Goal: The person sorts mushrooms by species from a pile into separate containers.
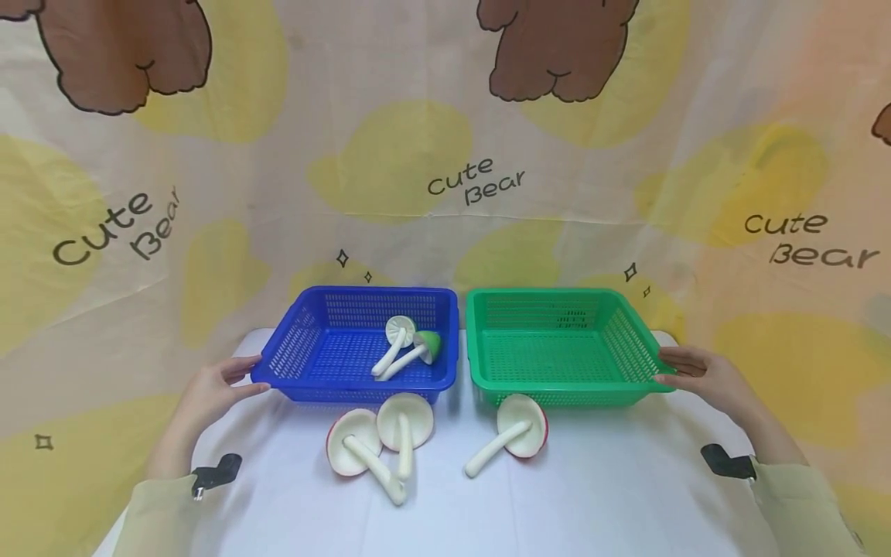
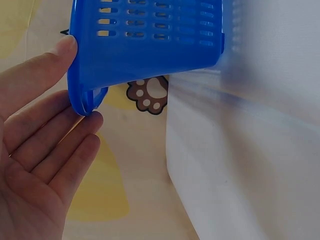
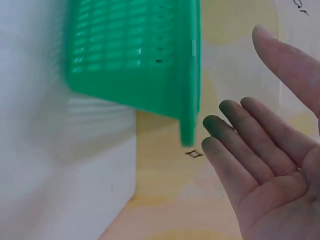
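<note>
Apparently to steady it, the left hand (image 1: 214, 394) pinches the rim of the blue basket (image 1: 334, 384), two mushrooms (image 1: 430, 346) inside beyond those fingers, while the right hand (image 1: 713, 381), thumb and fingers parted, stands just beside the green basket (image 1: 571, 387), three more mushrooms (image 1: 533, 437) between both hands.

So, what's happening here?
A person's left fingers touch the blue basket at its rim, while the right fingers are spread beside the green basket, not touching it. Two green-capped mushrooms lie in the blue basket. Three more mushrooms lie on the white surface, nearer the person.
</note>
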Demonstrator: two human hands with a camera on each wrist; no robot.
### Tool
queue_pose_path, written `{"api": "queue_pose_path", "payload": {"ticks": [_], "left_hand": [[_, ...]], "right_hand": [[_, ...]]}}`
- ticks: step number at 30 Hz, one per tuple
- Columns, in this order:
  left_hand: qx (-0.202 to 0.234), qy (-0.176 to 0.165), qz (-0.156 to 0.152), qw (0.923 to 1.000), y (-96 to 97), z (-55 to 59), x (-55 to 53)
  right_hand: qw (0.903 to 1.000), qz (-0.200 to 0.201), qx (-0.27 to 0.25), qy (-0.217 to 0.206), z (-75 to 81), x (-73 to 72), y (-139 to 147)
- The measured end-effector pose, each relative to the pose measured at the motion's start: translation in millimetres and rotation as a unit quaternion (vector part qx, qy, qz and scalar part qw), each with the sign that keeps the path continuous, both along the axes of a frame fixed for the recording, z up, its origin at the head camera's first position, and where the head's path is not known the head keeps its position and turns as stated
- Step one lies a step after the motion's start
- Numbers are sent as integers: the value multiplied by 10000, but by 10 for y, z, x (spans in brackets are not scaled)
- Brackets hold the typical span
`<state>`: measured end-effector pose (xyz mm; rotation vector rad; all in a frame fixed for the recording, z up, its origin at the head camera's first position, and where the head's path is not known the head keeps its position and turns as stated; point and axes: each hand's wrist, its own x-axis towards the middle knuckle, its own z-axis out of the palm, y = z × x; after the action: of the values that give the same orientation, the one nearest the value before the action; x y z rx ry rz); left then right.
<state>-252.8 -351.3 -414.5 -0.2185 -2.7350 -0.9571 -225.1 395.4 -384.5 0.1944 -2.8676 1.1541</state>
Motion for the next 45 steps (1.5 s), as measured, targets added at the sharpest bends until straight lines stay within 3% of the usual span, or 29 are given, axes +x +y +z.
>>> {"api": "queue_pose_path", "payload": {"ticks": [10,19,29,45], "left_hand": [[3,5,-8,10000,6,-11,1],[-24,-42,16,10000,4,7,18],[-76,-93,89,9999,12,20,29],[-6,28,29,10000,23,-16,51]], "right_hand": [[9993,-179,-156,273,-152,80,143],[9994,-309,-90,81,-238,62,176],[9987,-466,121,-146,-259,26,173],[9980,-294,215,-510,-225,-46,202]]}}
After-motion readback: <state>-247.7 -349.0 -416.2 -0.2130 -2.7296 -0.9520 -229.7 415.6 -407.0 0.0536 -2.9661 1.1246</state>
